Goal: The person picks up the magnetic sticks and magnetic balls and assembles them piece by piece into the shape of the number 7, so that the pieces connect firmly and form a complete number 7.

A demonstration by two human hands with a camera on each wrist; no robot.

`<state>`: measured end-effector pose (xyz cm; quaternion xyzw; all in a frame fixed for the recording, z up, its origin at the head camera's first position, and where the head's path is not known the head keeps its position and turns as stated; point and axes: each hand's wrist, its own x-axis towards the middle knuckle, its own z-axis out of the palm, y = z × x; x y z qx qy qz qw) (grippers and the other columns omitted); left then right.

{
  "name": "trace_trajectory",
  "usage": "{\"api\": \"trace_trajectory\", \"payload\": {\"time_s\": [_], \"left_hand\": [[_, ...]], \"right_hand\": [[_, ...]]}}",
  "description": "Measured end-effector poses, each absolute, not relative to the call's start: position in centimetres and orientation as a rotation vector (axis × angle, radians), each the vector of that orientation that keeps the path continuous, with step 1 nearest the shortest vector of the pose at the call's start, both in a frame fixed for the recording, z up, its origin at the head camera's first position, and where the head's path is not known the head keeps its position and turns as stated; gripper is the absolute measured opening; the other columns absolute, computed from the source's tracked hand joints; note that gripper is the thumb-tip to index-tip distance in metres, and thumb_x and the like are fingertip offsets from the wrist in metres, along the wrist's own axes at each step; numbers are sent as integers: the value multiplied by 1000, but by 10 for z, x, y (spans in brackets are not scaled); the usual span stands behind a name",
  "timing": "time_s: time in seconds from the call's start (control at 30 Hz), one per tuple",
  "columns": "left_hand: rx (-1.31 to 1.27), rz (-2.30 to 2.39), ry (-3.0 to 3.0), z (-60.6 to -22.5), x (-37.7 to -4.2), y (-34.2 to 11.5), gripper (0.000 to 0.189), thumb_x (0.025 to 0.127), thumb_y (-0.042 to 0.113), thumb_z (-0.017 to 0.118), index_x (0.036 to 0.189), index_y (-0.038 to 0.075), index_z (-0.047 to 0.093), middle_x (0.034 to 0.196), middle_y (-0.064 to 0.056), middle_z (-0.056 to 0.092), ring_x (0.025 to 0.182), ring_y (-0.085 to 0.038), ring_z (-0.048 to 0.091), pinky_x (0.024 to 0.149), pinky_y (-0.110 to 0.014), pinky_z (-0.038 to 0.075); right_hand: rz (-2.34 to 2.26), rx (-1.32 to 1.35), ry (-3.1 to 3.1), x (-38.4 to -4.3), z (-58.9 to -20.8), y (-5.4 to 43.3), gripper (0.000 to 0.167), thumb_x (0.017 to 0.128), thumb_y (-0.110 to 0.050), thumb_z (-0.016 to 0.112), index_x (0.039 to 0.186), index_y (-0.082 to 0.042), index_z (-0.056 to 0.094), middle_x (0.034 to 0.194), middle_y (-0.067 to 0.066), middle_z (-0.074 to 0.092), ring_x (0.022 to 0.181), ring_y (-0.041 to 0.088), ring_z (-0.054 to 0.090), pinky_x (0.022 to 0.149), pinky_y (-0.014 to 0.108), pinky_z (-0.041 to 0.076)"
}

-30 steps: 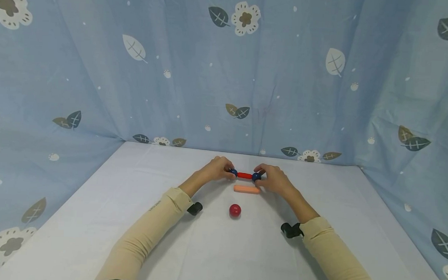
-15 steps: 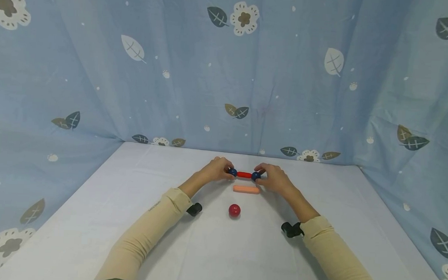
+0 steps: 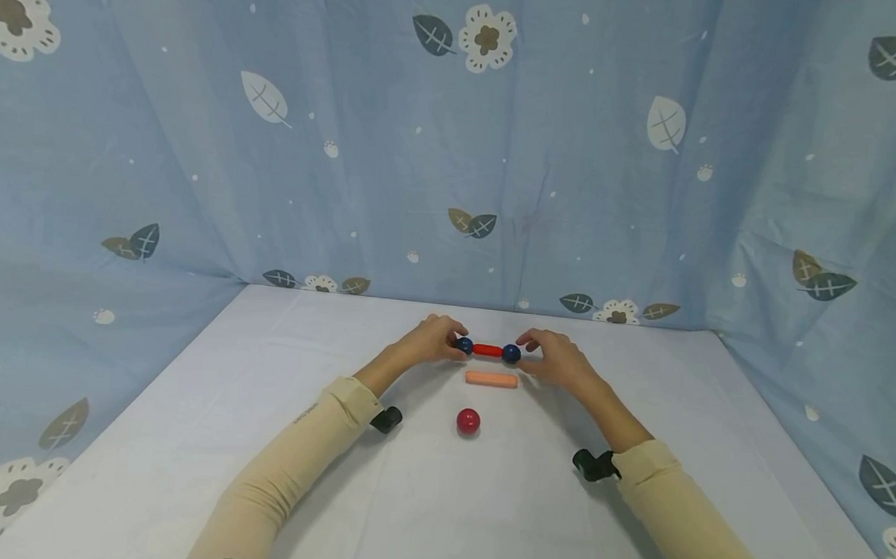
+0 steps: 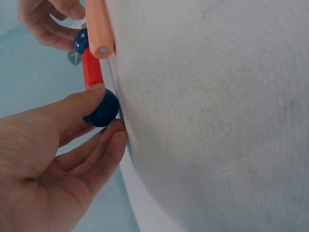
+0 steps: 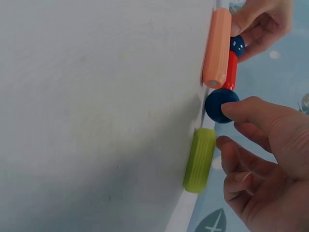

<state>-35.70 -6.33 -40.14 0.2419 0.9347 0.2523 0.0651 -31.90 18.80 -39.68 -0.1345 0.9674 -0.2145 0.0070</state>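
A short red rod [image 3: 487, 350] joins two dark blue balls on the white table. My left hand [image 3: 430, 339] pinches the left blue ball [image 4: 103, 110] between thumb and fingers. Around the right blue ball [image 3: 511, 353], my right hand [image 3: 557, 357] has its fingers spread. Its thumb overlaps that ball in the right wrist view, and I cannot tell whether they touch; the other fingers stand apart from it. A longer salmon-orange rod [image 3: 492, 379] lies just nearer than the joined piece. The right wrist view also has a lime-green rod [image 5: 199, 160] near the right fingers.
A loose red ball [image 3: 468, 421] sits nearer on the white table [image 3: 438, 512]. Blue patterned cloth [image 3: 393, 160] hangs behind the table's far edge and along both sides. Each wrist bears a small black camera; the right one [image 3: 593, 465] sits near the sleeve cuff.
My right hand has loosened from the right blue ball and drawn slightly right, its fingers wider apart. The left hand and the joined piece stay nearly where they were.
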Motion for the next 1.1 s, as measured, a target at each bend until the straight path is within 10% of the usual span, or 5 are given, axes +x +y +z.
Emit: {"api": "trace_trajectory", "payload": {"time_s": [1.1], "left_hand": [[843,721,2790,-400,-354,-69,48,84,17,78,128,9,64,115,-12,71,101,-19,69,89,-30,57]], "right_hand": [[-599,-404,3017,-309,-394,220,43,86,-17,75,126,-7,62,119,17,67,110,34,63,89,50,53]]}}
